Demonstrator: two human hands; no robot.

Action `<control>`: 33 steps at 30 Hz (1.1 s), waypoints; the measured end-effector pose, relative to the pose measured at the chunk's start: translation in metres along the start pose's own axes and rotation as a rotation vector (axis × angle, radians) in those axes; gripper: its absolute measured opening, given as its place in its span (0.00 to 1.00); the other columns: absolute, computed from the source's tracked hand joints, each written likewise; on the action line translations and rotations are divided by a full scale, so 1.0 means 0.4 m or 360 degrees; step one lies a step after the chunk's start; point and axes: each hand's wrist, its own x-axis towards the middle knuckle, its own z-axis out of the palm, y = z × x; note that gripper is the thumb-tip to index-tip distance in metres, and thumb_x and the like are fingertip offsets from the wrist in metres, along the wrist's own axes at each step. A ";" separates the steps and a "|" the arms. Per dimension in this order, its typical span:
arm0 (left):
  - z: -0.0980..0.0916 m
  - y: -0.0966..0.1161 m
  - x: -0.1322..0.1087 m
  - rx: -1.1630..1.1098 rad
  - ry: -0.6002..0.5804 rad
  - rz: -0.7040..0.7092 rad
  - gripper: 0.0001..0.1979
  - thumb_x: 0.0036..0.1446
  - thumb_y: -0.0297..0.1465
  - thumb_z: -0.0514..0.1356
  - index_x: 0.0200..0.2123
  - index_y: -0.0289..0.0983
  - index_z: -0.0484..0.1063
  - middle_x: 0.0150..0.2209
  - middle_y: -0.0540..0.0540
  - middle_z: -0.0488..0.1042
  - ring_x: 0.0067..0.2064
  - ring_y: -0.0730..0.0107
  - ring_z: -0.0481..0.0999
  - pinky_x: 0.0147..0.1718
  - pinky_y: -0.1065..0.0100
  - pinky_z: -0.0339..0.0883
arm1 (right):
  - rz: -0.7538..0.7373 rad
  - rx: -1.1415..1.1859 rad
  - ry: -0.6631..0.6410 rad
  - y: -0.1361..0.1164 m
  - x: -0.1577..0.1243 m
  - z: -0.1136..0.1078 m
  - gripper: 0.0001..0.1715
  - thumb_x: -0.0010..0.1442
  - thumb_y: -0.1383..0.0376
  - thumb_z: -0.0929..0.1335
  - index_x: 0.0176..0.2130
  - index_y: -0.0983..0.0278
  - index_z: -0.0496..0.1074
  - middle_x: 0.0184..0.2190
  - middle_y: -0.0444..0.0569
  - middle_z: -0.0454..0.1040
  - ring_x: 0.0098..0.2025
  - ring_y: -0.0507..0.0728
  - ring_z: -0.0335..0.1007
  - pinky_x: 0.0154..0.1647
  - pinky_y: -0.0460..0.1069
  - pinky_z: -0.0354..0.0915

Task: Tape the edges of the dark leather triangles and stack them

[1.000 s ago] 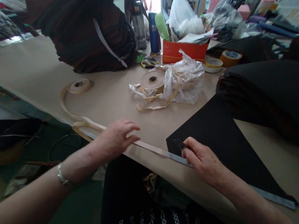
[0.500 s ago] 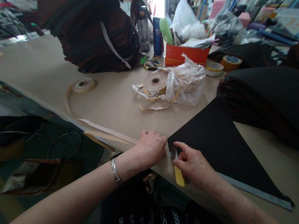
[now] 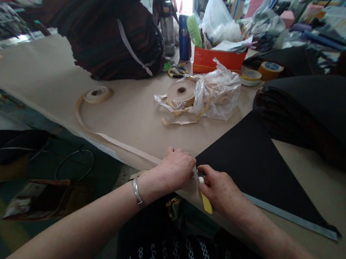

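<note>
My left hand (image 3: 176, 167), a silver bangle on its wrist, is closed at the table's near edge. A pale tape strip (image 3: 127, 146) runs from a tape roll (image 3: 98, 94) along this edge and in under its fingers. My right hand (image 3: 218, 185) is closed around a yellow-handled tool (image 3: 206, 202), whose working end is mostly hidden between the hands. Both hands meet at the left corner of a black fabric piece (image 3: 248, 155), which lies flat with a grey strip (image 3: 294, 217) along its near edge.
Behind the hands, a plastic bag (image 3: 221, 95) lies beside a larger tape roll (image 3: 181, 92). Farther back are scissors (image 3: 177, 73) and a red box (image 3: 217, 62) of supplies. Dark fabric stacks stand left (image 3: 100, 24) and right (image 3: 321, 114). Below the table's edge sits a floor bag (image 3: 38, 200).
My right index finger and thumb have drawn in around the tool, closer to my left hand. A loose tape length that hung over the table edge near my left wrist no longer shows there.
</note>
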 end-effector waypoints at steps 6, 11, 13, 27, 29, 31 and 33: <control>-0.036 0.045 -0.050 -0.0444 -0.0038 0.0098 0.07 0.55 0.28 0.56 0.28 0.37 0.73 0.27 0.49 0.74 0.29 0.71 0.71 0.30 0.69 0.59 | -0.0053 -0.0012 0.0005 0.003 0.007 0.003 0.14 0.55 0.68 0.65 0.43 0.63 0.71 0.30 0.48 0.75 0.30 0.52 0.67 0.30 0.47 0.57; -0.034 0.007 -0.091 -0.0675 0.0159 -0.0031 0.07 0.56 0.30 0.56 0.27 0.36 0.69 0.28 0.49 0.71 0.32 0.71 0.68 0.31 0.69 0.60 | 0.0048 0.0514 -0.0084 0.040 -0.023 -0.044 0.31 0.54 0.66 0.67 0.57 0.65 0.63 0.22 0.41 0.69 0.23 0.49 0.61 0.25 0.45 0.56; -0.019 -0.005 -0.107 -0.0740 0.0195 -0.0010 0.07 0.56 0.31 0.56 0.26 0.36 0.67 0.28 0.49 0.69 0.32 0.71 0.67 0.32 0.68 0.61 | 0.0112 0.0735 -0.0060 0.080 -0.055 -0.090 0.26 0.54 0.62 0.67 0.52 0.65 0.67 0.23 0.41 0.69 0.23 0.49 0.61 0.24 0.45 0.57; 0.070 0.072 -0.051 -0.0452 0.0219 0.0255 0.07 0.57 0.24 0.52 0.30 0.35 0.68 0.42 0.41 0.70 0.46 0.59 0.68 0.47 0.56 0.63 | 0.0026 -0.0684 0.0313 0.382 -0.083 -0.310 0.20 0.59 0.65 0.62 0.51 0.61 0.71 0.45 0.53 0.76 0.45 0.59 0.72 0.46 0.53 0.65; 0.068 0.076 -0.052 -0.0433 0.0196 0.0228 0.07 0.57 0.24 0.51 0.31 0.35 0.68 0.41 0.41 0.71 0.45 0.59 0.68 0.46 0.56 0.64 | 0.0122 -0.0716 0.0252 0.381 -0.092 -0.308 0.23 0.59 0.65 0.62 0.53 0.62 0.69 0.47 0.54 0.75 0.47 0.60 0.72 0.48 0.55 0.65; 0.067 0.077 -0.060 -0.0425 0.0165 0.0231 0.07 0.57 0.24 0.51 0.31 0.35 0.67 0.40 0.42 0.71 0.43 0.60 0.69 0.44 0.57 0.64 | 0.0178 -0.0690 0.0223 0.374 -0.124 -0.301 0.21 0.59 0.65 0.63 0.52 0.62 0.71 0.47 0.54 0.75 0.47 0.60 0.72 0.48 0.54 0.66; 0.067 0.075 -0.073 -0.0456 0.0119 0.0254 0.07 0.58 0.25 0.50 0.30 0.36 0.66 0.37 0.43 0.71 0.41 0.61 0.69 0.43 0.59 0.64 | 0.0207 -0.0638 0.0209 0.363 -0.180 -0.283 0.19 0.58 0.65 0.64 0.49 0.60 0.73 0.46 0.52 0.76 0.46 0.60 0.73 0.48 0.54 0.67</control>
